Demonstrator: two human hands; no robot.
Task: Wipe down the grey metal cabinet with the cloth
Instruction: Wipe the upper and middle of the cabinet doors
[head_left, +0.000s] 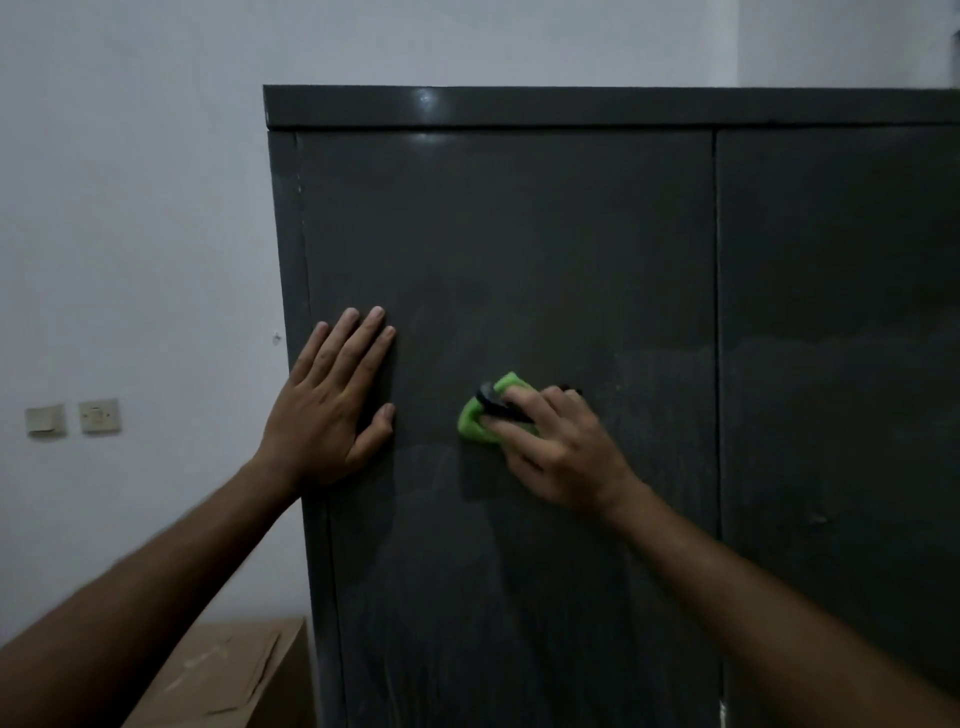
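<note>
R hand (558, 457) grips cloth (475, 423) on upright cabinet (571, 249); L hand (332, 405) flat

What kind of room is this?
Probably a storeroom or plain office: a grey metal cabinet stands against a bare white wall with wall switches, and a cardboard box sits beside it.

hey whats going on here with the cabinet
A person is wiping the front of a grey metal cabinet. The right hand holds a green cloth against the left door, over what looks like a dark handle. The left hand lies flat, fingers straight, near the door's left edge. Faint streaks show on the door lower down. A cardboard box sits by the cabinet at lower left.
</note>
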